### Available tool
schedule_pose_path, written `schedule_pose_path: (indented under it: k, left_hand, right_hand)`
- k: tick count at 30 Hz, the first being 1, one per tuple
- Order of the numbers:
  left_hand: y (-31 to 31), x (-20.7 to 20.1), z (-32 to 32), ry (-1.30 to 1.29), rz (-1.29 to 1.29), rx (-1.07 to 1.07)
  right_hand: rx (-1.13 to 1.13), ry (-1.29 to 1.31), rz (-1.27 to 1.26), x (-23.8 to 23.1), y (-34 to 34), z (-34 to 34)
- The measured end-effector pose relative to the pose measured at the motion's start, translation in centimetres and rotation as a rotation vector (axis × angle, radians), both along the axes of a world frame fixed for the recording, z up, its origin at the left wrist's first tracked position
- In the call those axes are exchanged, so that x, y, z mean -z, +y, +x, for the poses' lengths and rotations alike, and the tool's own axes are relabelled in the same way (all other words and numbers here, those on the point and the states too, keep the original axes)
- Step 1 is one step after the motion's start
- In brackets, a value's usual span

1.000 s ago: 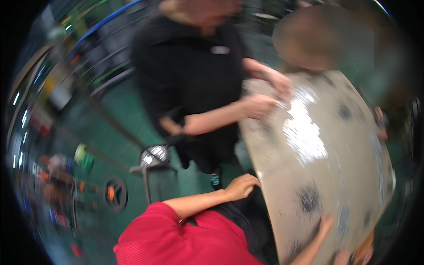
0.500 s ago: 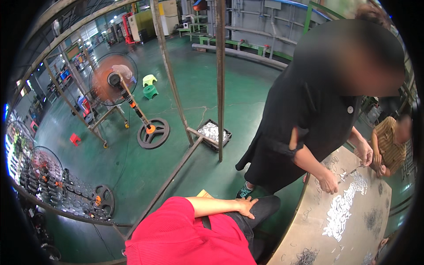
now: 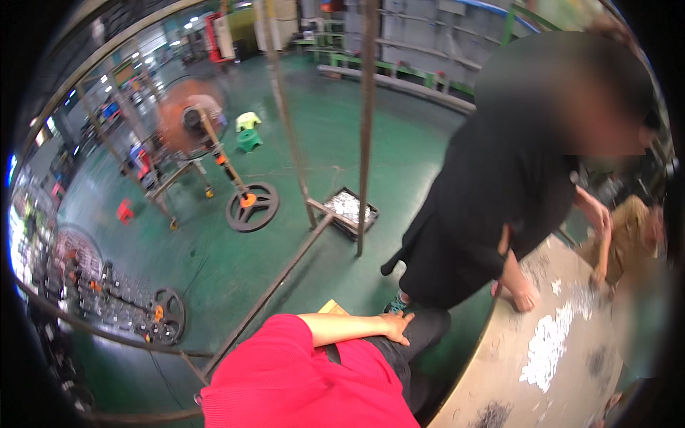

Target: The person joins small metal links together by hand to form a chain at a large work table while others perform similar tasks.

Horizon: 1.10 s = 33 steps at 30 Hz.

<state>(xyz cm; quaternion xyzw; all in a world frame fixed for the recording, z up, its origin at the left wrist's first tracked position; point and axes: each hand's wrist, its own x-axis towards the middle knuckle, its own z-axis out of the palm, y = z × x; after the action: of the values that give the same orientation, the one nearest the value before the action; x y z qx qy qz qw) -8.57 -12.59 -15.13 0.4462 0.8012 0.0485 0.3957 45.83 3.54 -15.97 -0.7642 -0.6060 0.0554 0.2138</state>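
Fingers (image 3: pixel 407 319) of the left hand (image 3: pixel 394 328) lie spread apart on dark trousers (image 3: pixel 429 331), near a tan table (image 3: pixel 481 360).

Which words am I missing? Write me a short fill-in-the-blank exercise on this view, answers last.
1. The hand resting on the dark trousers is the camera wearer's ____ one.
2. The bright pieces lie ____ the table.
3. The floor is ____.
4. The standing co-worker wears ____ clothing.
Missing words: left; on; green; black.

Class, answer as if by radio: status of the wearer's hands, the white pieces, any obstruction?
Left hand resting on dark trousers; right hand out of view. White pieces spread on table. Co-worker's hand at table's edge, near them.
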Motion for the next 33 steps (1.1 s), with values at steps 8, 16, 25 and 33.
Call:
schedule_pose_path:
  k: [8, 16, 25, 33]
  left_hand:
    - [5.5, -9.3, 7.9, -0.199, 0.515, 0.452]
    - [21.4, -6.6, 18.4, -0.355, 0.938, 0.800]
    - [37.4, -3.3, 27.1, 0.172, 0.802, 0.974]
    - [34.0, -2.5, 21.7, 0.109, 0.880, 1.119]
  right_hand:
    - [0.120, 0.047, 0.091, -5.8, -5.6, -2.6]
    - [0.471, 0.875, 0.192, -6.7, -10.1, -7.3]
    - [0.594, 0.765, 0.164, -9.6, -14.1, -12.4]
    - [0.617, 0.885, 0.186, -9.2, -15.0, -14.8]
